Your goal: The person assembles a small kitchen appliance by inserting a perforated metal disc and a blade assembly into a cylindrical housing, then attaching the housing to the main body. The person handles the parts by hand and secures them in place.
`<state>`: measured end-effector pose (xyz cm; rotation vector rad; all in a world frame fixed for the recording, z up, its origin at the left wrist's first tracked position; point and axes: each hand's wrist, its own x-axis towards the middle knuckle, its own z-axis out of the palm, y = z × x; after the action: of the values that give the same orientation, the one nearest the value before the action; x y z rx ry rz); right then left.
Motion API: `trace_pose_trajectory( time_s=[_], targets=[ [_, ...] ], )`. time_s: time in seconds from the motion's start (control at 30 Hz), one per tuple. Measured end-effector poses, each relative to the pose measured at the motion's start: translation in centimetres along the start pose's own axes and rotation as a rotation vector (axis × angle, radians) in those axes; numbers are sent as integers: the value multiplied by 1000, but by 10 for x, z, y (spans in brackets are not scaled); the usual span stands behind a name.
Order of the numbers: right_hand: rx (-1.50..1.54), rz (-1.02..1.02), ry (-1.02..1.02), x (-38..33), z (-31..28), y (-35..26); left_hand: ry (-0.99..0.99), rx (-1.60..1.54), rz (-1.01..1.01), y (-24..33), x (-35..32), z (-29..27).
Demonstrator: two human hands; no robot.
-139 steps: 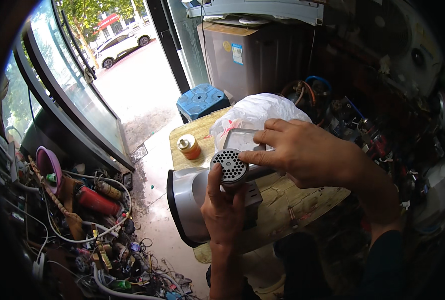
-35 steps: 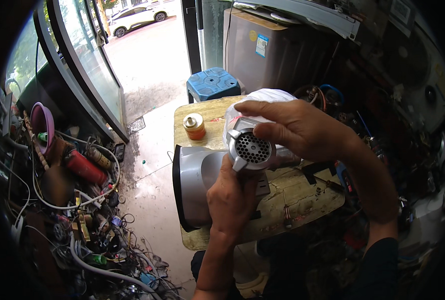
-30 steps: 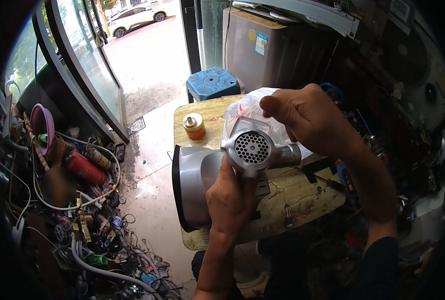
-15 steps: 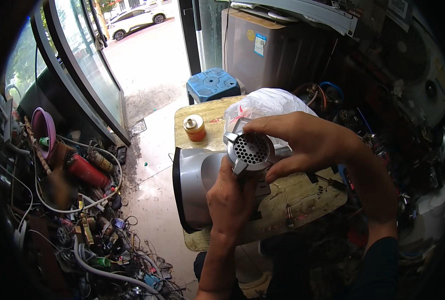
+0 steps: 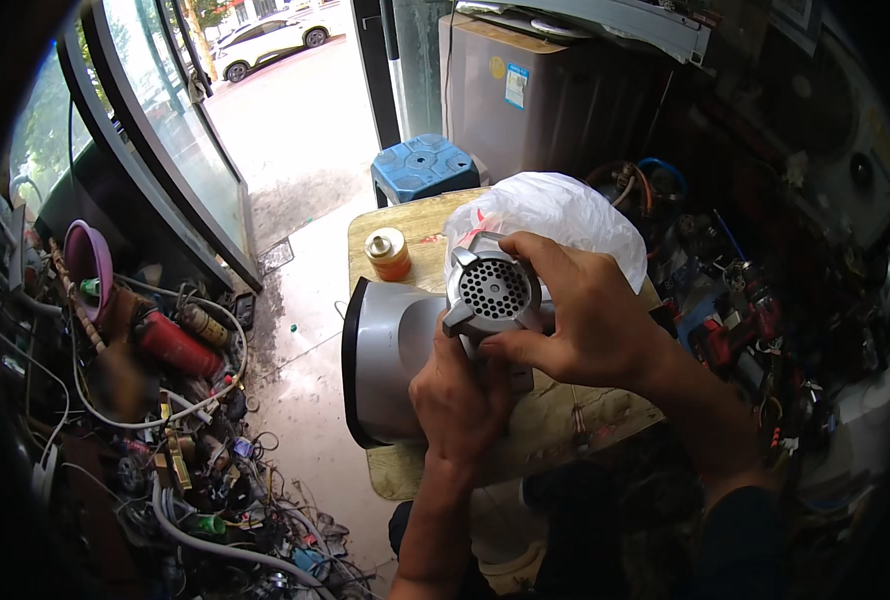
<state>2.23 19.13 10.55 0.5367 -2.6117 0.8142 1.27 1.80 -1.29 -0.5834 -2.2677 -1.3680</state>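
A silver meat grinder head (image 5: 495, 290), with a round perforated plate inside a lugged ring, faces up toward me. My left hand (image 5: 457, 400) is closed round it from below, its fingers up against the ring's lower edge. From the right, my right hand (image 5: 590, 320) grips the ring, fingers at the upper right and thumb along the lower edge. Beneath and to the left lies the grey grinder body (image 5: 390, 350) with a black base rim, on its side on a small wooden table (image 5: 415, 475). Whether the head is joined to the body is hidden by my hands.
On the table are a jar of amber liquid (image 5: 389, 255), a white plastic bag (image 5: 565, 215) and a screwdriver (image 5: 579, 425). A blue stool (image 5: 425, 168) stands behind. Heaped cables and parts (image 5: 235, 500) cover the left floor; tools (image 5: 735, 320) crowd the right.
My right hand has moved left and down and now closes on the ring, where before it hovered around it with fingers spread. The grinder head has shifted slightly left.
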Motion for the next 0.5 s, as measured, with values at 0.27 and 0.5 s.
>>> trace_pose_trajectory(
  time_s=[0.27,0.5],
  targets=[
    [59,-117,32,0,-1,5,39,30,44,-2,-1,5],
    [-73,-211,55,-6,-5,7,-54,73,10,0,-2,0]
  ],
)
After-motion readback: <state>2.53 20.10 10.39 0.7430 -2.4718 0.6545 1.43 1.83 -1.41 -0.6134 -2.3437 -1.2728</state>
